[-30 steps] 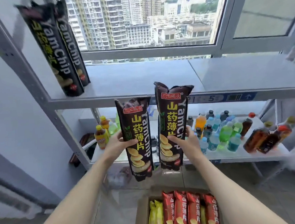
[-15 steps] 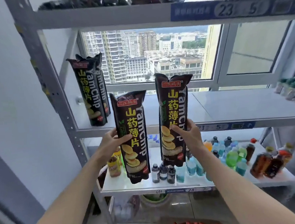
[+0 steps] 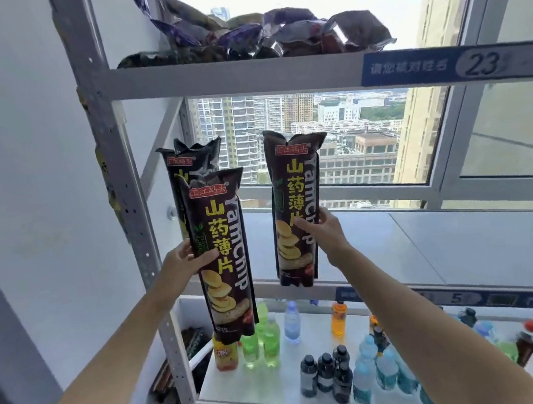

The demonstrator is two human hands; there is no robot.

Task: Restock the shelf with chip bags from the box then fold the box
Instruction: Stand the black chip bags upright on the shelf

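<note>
My left hand [image 3: 182,261] grips a tall black YamChip bag [image 3: 223,253] upright, just in front of two more black bags [image 3: 192,163] that stand at the left end of the middle shelf [image 3: 453,244]. My right hand [image 3: 326,232] holds a second black YamChip bag [image 3: 295,206] upright, its lower end level with the shelf's front edge. The box is out of view.
The white metal rack has a left post [image 3: 121,194]. Its top shelf [image 3: 233,77] carries a heap of purple and dark snack bags [image 3: 277,35]. The lower shelf [image 3: 273,389] holds several drink bottles [image 3: 335,368]. A window lies behind the rack.
Both hands have lifted their bags from above the box up to the middle shelf. The view has tilted upward, so the box has dropped out of sight and the top shelf appears.
</note>
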